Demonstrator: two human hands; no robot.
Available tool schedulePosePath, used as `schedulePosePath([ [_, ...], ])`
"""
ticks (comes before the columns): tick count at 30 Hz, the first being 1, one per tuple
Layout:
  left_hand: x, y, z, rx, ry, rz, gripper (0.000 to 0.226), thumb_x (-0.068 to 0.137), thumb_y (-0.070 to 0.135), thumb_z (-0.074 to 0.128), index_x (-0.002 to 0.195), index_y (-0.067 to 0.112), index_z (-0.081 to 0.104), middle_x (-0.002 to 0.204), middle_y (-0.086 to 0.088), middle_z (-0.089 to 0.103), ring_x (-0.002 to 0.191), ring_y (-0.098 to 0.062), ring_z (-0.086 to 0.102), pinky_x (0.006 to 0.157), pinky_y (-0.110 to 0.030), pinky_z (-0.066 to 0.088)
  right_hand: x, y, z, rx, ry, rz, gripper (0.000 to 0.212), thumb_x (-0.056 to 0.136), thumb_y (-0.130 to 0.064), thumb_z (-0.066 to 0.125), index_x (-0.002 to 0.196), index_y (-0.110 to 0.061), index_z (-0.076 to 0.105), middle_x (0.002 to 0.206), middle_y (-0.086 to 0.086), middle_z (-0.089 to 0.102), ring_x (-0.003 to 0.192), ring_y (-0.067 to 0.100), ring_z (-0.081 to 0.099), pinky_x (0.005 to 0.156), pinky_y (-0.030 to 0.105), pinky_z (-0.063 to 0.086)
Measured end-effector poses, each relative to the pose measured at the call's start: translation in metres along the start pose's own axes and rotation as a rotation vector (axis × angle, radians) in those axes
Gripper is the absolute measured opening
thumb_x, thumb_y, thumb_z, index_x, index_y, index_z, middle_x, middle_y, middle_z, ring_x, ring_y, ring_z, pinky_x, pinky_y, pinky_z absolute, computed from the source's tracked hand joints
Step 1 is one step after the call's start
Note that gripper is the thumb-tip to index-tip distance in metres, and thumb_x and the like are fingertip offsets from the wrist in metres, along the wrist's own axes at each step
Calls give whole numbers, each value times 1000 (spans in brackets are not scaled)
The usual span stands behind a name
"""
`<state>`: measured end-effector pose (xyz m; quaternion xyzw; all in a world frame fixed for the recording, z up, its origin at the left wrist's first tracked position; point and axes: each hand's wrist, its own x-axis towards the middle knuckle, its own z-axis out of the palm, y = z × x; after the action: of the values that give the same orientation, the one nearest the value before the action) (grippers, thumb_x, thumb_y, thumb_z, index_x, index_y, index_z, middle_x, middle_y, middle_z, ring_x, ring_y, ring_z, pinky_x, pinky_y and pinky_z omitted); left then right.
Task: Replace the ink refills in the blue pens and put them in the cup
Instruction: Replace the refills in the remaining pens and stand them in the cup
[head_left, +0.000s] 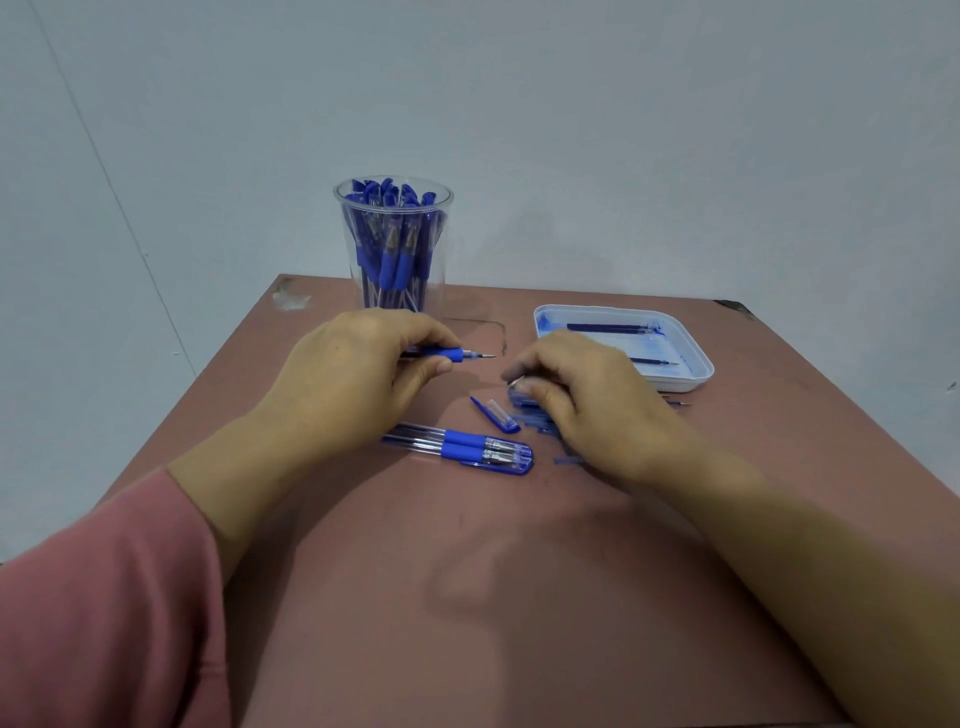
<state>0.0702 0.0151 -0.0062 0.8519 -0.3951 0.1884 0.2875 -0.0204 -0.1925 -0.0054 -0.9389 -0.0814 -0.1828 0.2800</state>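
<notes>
My left hand (358, 374) grips an uncapped blue pen (457, 355), its tip pointing right. My right hand (587, 400) lies curled over a pile of blue refills (530, 415) on the table and pinches something thin between thumb and forefinger; what it is I cannot tell. A loose pen cap (496, 414) lies between the hands. Two capped blue pens (467, 448) lie side by side in front of the cap. A clear plastic cup (393, 244) full of blue pens stands at the back of the table.
A white tray (696, 374) stained with blue ink sits at the back right and holds two dark refills (608, 328). The brown table (467, 571) ends at a pale wall behind the cup. Its left edge runs close to my pink left sleeve (104, 597).
</notes>
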Motion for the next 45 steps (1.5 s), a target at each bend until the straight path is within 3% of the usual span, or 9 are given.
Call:
schedulePosePath([
  [2,1,-2,-1,-11,-5,-14,17,89,32,64,104,36,69,96,17,68,87,-6,60,74,-31,51,1,0,5,-121,-112,-148,15,92,-10,58,99,-19,68,91,-16,57,88,1,50,83,13,39],
  [5,1,-3,0,-19,-10,-19,16,88,33,64,104,36,69,96,17,68,88,-6,61,75,-32,52,5,2,13,-260,-143,-300,15,89,-16,56,96,-20,69,91,-7,64,86,18,53,80,40,47],
  [9,1,-4,1,-44,-26,-11,16,88,33,65,103,35,69,95,17,69,88,-5,62,77,-36,54,7,5,17,-281,-167,-316,19,89,-22,53,98,-25,70,91,-9,64,86,19,52,75,48,47],
  [12,1,-4,2,-65,-33,-7,16,88,33,65,103,35,69,95,17,68,87,-5,62,77,-37,54,8,6,15,-260,-179,-283,24,90,-26,52,107,-27,69,95,-10,64,90,17,52,80,45,46],
  [16,1,-3,2,-90,-44,-9,17,88,34,64,104,35,70,94,19,68,87,-3,62,77,-35,54,4,8,-4,-94,-43,-188,22,91,-20,61,109,-27,68,92,-18,60,91,7,50,84,18,39],
  [20,0,0,3,-156,-49,2,19,88,34,65,106,34,70,95,19,69,88,0,63,78,-28,54,-1,10,-13,10,116,-114,26,84,-27,73,106,-37,64,92,-20,60,93,2,55,81,9,38],
  [32,-3,10,5,-136,-14,59,20,88,31,68,108,31,70,94,24,65,87,0,62,77,-24,52,-8,14,-21,115,87,-2,14,85,-25,71,84,-38,64,83,-20,68,84,-3,63,75,8,44],
  [38,-3,12,8,-98,-27,76,22,87,29,68,109,31,70,98,17,69,88,-3,62,78,-28,52,-9,10,-18,90,52,-73,31,85,-28,72,113,-39,66,98,-24,65,98,-2,60,85,11,45],
  [45,-4,10,10,-99,-35,59,22,88,31,68,109,34,69,101,19,69,90,-2,62,79,-33,54,-11,20,-21,19,98,-92,20,86,-18,66,98,-33,70,93,-21,66,94,3,60,83,22,46],
])
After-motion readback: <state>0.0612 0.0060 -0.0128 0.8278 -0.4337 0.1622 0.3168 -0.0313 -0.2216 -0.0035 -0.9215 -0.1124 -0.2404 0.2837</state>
